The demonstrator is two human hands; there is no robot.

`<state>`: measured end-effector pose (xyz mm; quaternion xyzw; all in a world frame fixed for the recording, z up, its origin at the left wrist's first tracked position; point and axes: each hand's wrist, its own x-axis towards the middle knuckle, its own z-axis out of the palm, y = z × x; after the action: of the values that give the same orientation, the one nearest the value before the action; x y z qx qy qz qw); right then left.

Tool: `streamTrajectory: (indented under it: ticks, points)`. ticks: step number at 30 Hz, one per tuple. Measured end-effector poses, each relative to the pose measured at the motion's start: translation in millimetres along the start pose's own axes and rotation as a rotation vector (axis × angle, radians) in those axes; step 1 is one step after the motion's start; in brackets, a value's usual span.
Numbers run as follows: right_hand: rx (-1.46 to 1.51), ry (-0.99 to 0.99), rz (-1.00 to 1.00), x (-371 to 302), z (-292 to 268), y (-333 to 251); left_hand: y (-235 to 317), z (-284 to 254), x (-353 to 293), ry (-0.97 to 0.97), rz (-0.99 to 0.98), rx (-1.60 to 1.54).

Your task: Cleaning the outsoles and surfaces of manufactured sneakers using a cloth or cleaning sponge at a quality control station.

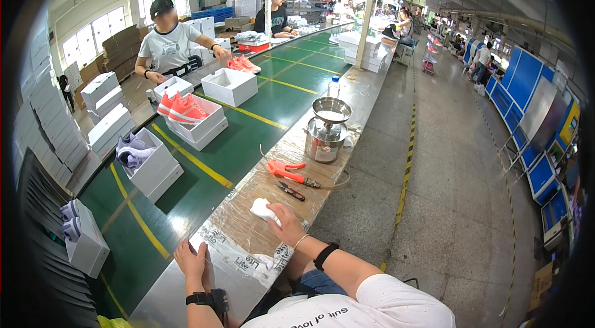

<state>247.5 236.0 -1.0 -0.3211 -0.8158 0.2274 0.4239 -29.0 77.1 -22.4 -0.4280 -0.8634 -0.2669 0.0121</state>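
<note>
My right hand [284, 225] is closed around a crumpled white cloth [261, 209] on the brown, film-covered bench top [238, 219]. Over at the bench's left edge, beside the green conveyor belt, my left hand [191, 258] rests with its fingers stretched and the thumb apart. Just beyond the cloth lie small dark thread snips [290, 191]. Past these is an orange-red air blow gun [286, 169] with a hose. Farther up the bench stands a metal pot [325, 142] topped by a shallow metal bowl [331, 110].
Open white boxes on the green belt [242, 131] hold lavender sneakers [133, 153] and coral sneakers [186, 109]. Across the belt a co-worker [176, 46] reaches toward another coral pair. A blue-capped bottle [334, 86] stands behind the pot. A grey walkway [372, 204] runs along my right.
</note>
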Motion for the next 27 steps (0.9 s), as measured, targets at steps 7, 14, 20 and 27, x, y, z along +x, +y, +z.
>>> streamTrajectory:
  ticks: [7, 14, 20, 27]
  points:
    - [0.005, -0.009, 0.013, 0.3, 1.0, 3.7, 0.8, 2.5, 2.2, -0.012, -0.013, 0.0]
    - [0.006, -0.014, 0.019, 3.3, 1.7, 4.9, -1.8, 5.4, 6.5, -0.013, -0.007, -0.001]
    - [-0.009, -0.016, 0.02, 7.3, 3.2, 7.2, -1.7, 8.5, 9.9, -0.006, 0.0, 0.005]
    - [-0.04, -0.049, 0.007, 8.4, 4.9, 13.2, 1.0, 10.4, 13.6, -0.008, 0.001, -0.004]
